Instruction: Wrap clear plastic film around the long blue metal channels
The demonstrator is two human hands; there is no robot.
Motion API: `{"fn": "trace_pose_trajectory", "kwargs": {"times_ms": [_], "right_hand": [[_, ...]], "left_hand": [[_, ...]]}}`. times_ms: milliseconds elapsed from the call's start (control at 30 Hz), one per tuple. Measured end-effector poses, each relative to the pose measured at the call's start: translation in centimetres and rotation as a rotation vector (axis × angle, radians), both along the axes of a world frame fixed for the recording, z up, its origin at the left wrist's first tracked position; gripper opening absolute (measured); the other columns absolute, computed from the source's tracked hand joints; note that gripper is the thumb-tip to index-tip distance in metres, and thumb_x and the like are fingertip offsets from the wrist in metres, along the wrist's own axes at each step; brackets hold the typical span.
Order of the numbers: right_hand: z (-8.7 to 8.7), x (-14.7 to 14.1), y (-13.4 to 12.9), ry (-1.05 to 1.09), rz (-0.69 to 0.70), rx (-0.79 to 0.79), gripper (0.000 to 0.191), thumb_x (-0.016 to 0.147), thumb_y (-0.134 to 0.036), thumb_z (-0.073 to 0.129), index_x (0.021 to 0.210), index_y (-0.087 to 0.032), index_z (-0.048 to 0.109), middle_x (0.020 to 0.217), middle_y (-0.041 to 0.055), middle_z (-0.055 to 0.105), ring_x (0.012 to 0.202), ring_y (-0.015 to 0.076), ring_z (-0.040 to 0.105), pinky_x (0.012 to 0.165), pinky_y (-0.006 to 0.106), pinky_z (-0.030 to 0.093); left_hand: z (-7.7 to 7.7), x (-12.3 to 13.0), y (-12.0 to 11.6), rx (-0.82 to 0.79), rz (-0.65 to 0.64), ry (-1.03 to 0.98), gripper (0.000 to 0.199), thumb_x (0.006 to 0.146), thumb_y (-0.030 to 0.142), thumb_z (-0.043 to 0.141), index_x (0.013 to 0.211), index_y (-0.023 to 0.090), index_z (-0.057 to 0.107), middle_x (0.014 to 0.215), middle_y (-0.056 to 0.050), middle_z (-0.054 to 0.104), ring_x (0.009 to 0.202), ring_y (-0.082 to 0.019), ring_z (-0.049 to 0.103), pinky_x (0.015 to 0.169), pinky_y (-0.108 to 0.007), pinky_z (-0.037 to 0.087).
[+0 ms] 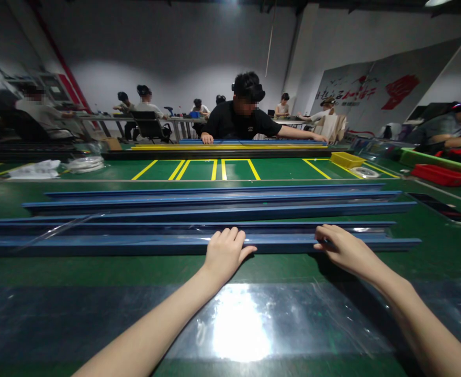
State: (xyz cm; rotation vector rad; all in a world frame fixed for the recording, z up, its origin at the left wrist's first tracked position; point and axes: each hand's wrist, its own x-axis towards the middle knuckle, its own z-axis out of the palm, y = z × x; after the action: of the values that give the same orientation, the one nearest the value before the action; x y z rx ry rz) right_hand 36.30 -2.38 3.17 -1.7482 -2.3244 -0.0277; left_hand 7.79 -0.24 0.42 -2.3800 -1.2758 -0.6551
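Note:
A long blue channel rail lies crosswise in front of me on the green table, with shiny clear film showing in its groove. My left hand lies over the rail's near wall, fingers stretched across it and thumb spread to the right. Farther right, my right hand is closed at the same rail, fingers curled in a pinch by its near edge. Whatever sits between those fingertips is hidden. A narrow clear strip slants over the rail's left part.
More blue rails lie parallel behind. A wide clear sheet covers the table nearest me. At right are a phone, a red tray and a yellow tray. Across the table a co-worker in black reaches along rails.

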Motion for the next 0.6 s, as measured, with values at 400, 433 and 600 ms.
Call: {"fn": "trace_pose_trajectory", "kwargs": {"times_ms": [400, 433, 600], "right_hand": [[-0.3, -1.0, -0.4, -0.196, -0.002, 0.106, 0.011, 0.077, -0.031, 0.048, 0.079, -0.020, 0.049, 0.082, 0.0059, 0.056, 0.078, 0.0207, 0.050, 0.063, 0.030, 0.038], [-0.4, -1.4, -0.5, -0.251, 0.006, 0.134, 0.013, 0.076, -0.032, 0.050, 0.080, -0.020, 0.051, 0.082, 0.0064, 0.056, 0.079, 0.0219, 0.050, 0.064, 0.031, 0.038], [-0.8, -3.7, -0.6, -0.287, 0.062, 0.211, 0.020, 0.080, -0.038, 0.049, 0.085, -0.019, 0.053, 0.083, 0.0064, 0.056, 0.079, 0.0218, 0.048, 0.065, 0.032, 0.035]], "left_hand": [[-0.1, 0.0, 0.0, 0.031, -0.011, 0.011, 0.032, 0.080, 0.048, 0.048, 0.071, 0.017, 0.053, 0.069, -0.002, 0.056, 0.067, -0.018, 0.051, 0.058, -0.030, 0.028], [-0.1, 0.0, 0.0, 0.035, -0.015, 0.012, 0.032, 0.080, 0.047, 0.048, 0.071, 0.017, 0.053, 0.068, -0.002, 0.056, 0.067, -0.018, 0.051, 0.058, -0.030, 0.028], [-0.2, 0.0, 0.1, 0.058, -0.033, 0.012, 0.031, 0.081, 0.045, 0.047, 0.069, 0.017, 0.053, 0.067, -0.002, 0.056, 0.066, -0.018, 0.050, 0.058, -0.030, 0.027]]}}
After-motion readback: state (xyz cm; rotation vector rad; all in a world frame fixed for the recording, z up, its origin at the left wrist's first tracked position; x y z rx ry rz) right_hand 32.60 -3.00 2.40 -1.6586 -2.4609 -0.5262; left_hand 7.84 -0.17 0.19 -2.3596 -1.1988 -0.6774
